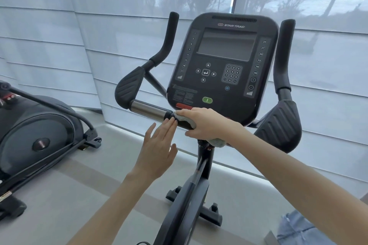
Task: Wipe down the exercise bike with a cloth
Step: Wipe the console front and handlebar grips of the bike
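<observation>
Right hand curls its fingers over the cloth, clamping it round the exercise bike's handlebar below the console, likely to wipe all round. Left hand flat, empty, fingertips at the bar, probably steadying.

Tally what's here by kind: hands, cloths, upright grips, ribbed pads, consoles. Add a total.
Hands: 2 (left hand, right hand)
Cloth: 1
Upright grips: 2 (left grip, right grip)
Ribbed pads: 2 (left pad, right pad)
Console: 1
Total: 8
</observation>
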Tool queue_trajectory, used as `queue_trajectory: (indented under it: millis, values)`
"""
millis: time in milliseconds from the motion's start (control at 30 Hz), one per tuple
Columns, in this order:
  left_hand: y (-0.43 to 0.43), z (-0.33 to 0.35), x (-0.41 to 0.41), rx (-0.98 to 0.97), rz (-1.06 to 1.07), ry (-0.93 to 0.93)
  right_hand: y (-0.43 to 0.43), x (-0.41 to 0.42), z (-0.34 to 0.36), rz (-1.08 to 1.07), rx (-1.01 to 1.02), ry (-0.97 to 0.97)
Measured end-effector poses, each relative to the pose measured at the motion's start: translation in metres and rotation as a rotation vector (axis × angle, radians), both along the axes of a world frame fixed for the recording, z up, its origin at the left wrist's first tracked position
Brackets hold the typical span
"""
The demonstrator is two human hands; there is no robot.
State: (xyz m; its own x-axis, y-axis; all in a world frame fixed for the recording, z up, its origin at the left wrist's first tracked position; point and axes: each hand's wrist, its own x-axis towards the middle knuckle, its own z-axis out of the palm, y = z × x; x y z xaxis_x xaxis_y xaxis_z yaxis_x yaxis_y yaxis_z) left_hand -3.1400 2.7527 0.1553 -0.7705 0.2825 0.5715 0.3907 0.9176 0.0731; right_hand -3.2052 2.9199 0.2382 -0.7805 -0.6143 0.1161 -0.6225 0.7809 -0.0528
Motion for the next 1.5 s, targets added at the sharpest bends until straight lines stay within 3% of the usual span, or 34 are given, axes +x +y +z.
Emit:
queue_trajectory:
  millis: [267, 467, 767, 1133, 1500]
  values:
    - [0.002, 0.004, 0.001, -0.032, 0.033, -0.044, 0.054, 0.027, -0.007, -0.086, 0.015, 0.069]
    - [0.009, 0.007, 0.003, -0.065, 0.096, -0.101, 0.08, 0.06, -0.017, -0.07, 0.065, 0.304]
    - [0.029, 0.013, 0.071, -0.014, 0.069, -0.051, 0.092, 0.112, -0.02, 0.27, -0.347, 0.348]
    - [0.051, -0.005, 0.233, 0.042, 0.378, -0.153, 0.085, 0.185, -0.05, 0.473, -0.465, 0.174]
    - [0.037, -0.025, 0.401, 0.049, 0.662, -0.247, 0.018, 0.284, -0.107, 0.747, -0.54, -0.057]
